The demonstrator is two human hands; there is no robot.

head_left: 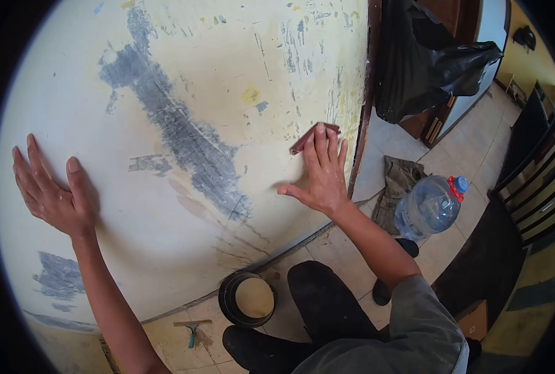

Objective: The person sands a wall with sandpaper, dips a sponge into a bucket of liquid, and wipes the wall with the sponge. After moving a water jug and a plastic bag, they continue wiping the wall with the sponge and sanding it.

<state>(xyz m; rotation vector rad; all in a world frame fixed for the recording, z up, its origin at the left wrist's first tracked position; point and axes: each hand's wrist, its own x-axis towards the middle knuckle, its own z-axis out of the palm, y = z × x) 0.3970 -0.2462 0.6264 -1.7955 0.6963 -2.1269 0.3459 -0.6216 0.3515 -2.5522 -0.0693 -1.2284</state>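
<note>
My left hand point(58, 198) rests flat against the pale, worn wall point(134, 237), its fingers spread and holding nothing. On the right side of the wall, my right hand point(322, 174) presses a folded piece of reddish-brown sandpaper point(301, 141) to the surface under its fingertips, thumb stretched out to the side. Part of the sandpaper is hidden by the fingers. Between the hands runs a long grey patch point(177, 131) with scratches, where the cream paint is gone. Smaller grey and yellow marks dot the upper right of the wall.
A black bucket point(229, 304) with beige contents stands by the wall's foot. Near it lies a squeegee-like tool point(192, 333) with a teal handle. To the right are a large clear water bottle point(428, 209), a dark cloth point(394, 187), a black plastic bag point(433, 68) and a black slatted chair point(539, 181).
</note>
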